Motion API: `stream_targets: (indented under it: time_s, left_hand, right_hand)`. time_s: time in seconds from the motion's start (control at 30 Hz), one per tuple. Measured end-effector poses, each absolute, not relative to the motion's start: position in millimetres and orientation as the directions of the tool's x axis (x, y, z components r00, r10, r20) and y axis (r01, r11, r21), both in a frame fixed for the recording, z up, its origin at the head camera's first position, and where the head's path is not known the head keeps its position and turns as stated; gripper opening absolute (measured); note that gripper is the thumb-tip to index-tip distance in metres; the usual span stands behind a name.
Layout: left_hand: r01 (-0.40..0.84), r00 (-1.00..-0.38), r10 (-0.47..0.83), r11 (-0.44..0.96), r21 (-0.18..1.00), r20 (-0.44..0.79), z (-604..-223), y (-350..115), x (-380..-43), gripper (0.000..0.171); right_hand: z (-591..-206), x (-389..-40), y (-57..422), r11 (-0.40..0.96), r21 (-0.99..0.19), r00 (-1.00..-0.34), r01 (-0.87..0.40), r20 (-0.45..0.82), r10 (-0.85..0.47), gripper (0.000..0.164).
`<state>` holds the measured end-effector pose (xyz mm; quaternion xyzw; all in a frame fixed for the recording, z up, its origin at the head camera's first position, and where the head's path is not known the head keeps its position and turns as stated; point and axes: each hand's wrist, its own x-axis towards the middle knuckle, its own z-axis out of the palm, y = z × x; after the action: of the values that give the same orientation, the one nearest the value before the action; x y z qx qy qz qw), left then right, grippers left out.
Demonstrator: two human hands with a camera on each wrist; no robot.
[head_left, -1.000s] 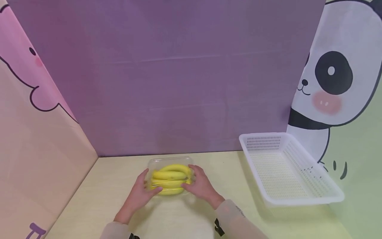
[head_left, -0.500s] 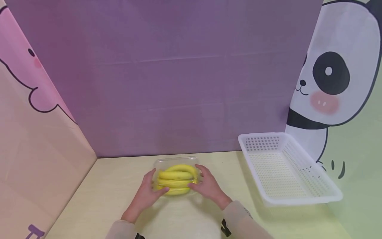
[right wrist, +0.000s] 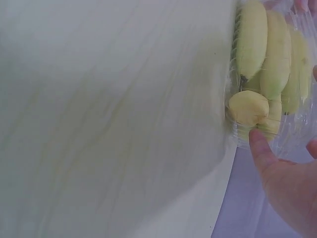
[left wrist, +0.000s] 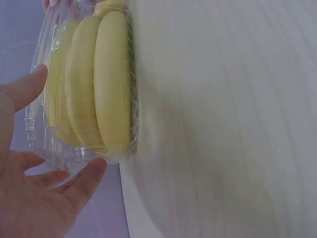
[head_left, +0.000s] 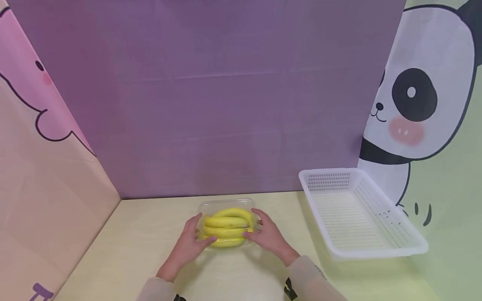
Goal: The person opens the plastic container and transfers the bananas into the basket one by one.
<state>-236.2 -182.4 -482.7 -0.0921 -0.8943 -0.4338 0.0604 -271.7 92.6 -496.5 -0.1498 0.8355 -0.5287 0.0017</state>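
A clear plastic clamshell box [head_left: 226, 203] full of yellow bananas [head_left: 225, 223] is between my hands, close over the table. My left hand [head_left: 188, 244] grips its left end, thumb at the near corner and fingers along the side. At the opposite end, my right hand [head_left: 272, 240] holds the box in the same way. The left wrist view shows long bananas [left wrist: 113, 82] through the plastic, with the left hand [left wrist: 39, 198] at the box's end. In the right wrist view, the right thumb [right wrist: 261, 146] presses the box by a rounded banana end [right wrist: 248, 107].
To the right stands a white perforated plastic basket [head_left: 380, 253] with nothing in it. A purple backdrop [head_left: 211, 104] rises behind the pale wooden table [head_left: 150, 225]. Side panels carry a panda picture [head_left: 433, 125] at right and a pink cartoon figure [head_left: 56, 125] at left.
Both hands and the box of bananas have shifted a little to the right together. The grip looks the same, and the head view has turned slightly.
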Motion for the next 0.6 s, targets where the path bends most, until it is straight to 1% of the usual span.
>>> stream_targets:
  time_s: [0.17, 0.43, 0.6]
  left_hand:
    - [0.214, -0.977, 0.116, 0.583, 0.784, 0.180, -482, -177, -235, 0.090]
    - [0.225, -0.974, 0.129, 0.581, 0.782, 0.184, -485, -167, -237, 0.088]
    - [0.228, -0.974, 0.131, 0.574, 0.787, 0.186, -487, -160, -237, 0.087]
  right_hand:
    - [-496, -270, 100, 0.383, -0.896, -0.961, -0.224, 0.137, -0.242, 0.086]
    - [-494, -266, 112, 0.359, -0.910, -0.963, -0.209, 0.127, -0.238, 0.085]
    - [-493, -263, 119, 0.368, -0.910, -0.969, -0.191, 0.115, -0.220, 0.086]
